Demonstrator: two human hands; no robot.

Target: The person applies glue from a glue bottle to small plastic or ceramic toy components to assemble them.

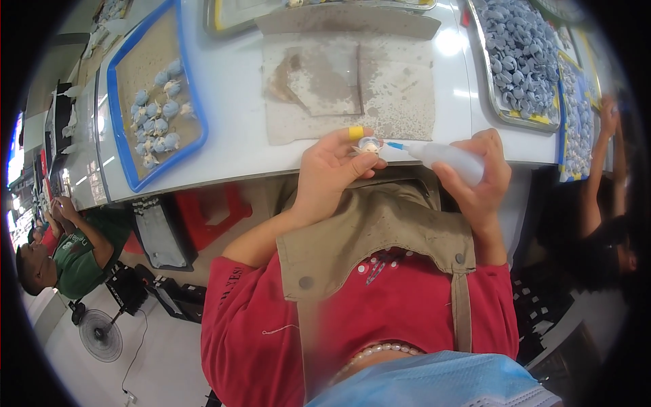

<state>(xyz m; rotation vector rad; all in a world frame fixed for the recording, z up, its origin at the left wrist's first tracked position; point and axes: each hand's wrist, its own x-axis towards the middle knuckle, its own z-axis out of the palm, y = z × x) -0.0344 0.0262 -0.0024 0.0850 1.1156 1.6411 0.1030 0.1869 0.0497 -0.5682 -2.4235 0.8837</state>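
My left hand (333, 166), with yellow tape round one finger, pinches a small figurine head (369, 145) in cream and pale blue, just off the table's near edge. My right hand (478, 169) is wrapped round a translucent white squeeze bottle (447, 161) lying nearly level. Its thin blue nozzle (396, 145) points left at the figurine head, its tip close beside it; whether they touch I cannot tell. Beyond my hands lies a stained sheet of cardboard (413, 95) on the white table.
On the left, a blue-rimmed tray (198, 139) holds several pale blue and cream heads. A metal tray (489, 102) heaped with grey-blue pieces (519, 64) stands at right. Co-workers sit on both sides; one person's arm (591, 183) reaches toward another tray of small parts (576, 129).
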